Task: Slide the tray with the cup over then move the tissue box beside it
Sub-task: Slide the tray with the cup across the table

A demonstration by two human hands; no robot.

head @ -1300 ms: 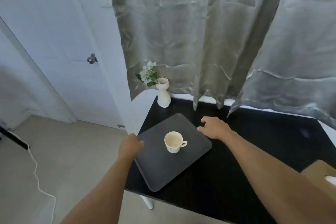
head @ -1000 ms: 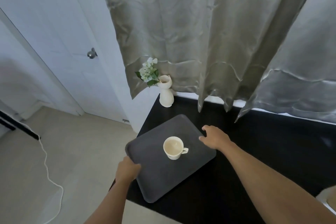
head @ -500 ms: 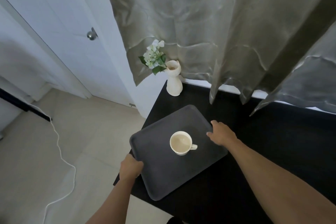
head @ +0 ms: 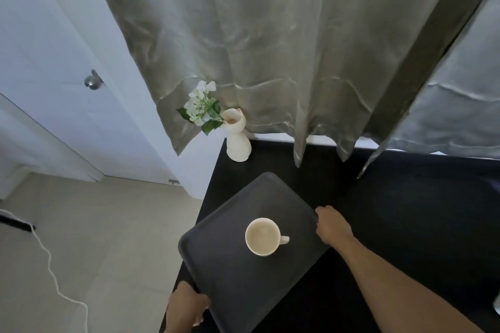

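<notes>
A dark grey tray point(head: 230, 273) lies at an angle on the left end of the black table point(head: 405, 224), its near left corner over the table's edge. A cream cup point(head: 263, 236) stands upright near the tray's middle, handle pointing right. My left hand point(head: 186, 305) grips the tray's near left edge. My right hand point(head: 333, 226) holds the tray's right edge, fingers curled over the rim. The tissue box is out of view, except perhaps a pale sliver at the far right edge point(head: 497, 305).
A cream vase point(head: 238, 140) with white flowers stands at the table's far left corner. Grey curtains point(head: 297, 48) hang over the table's back edge. A white door point(head: 54, 76) and a beige floor with a white cable point(head: 51, 270) lie to the left.
My left hand has moved from the tray's left edge down to its near left edge. The tray has slid toward me and left, overhanging the table. The view has tilted down.
</notes>
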